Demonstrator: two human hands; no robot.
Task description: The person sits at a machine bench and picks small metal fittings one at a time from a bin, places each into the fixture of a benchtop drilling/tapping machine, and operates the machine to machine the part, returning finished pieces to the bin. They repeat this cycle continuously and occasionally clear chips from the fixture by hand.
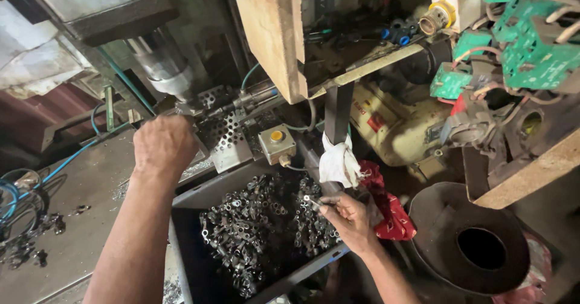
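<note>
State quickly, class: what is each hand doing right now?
Left hand: closed, fingers hidden at the machine; contents cannot be told.
Right hand: closed on a small metal piece above the parts bin.

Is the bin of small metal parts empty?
No, the bin holds a heap of small metal parts, and the right hand holds one over it.

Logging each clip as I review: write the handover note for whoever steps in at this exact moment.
Left hand: up at the machine, fingers closed at the fixture under the spindle; what it grips is hidden.
Right hand: pinching one small metal part over the bin's edge.
Metal bin: holds a heap of small metal tube parts, between the two arms.
Yellow push button box: just behind the bin, untouched.
Done: one part is picked up.
Left: the heap in the bin is still large.
</note>
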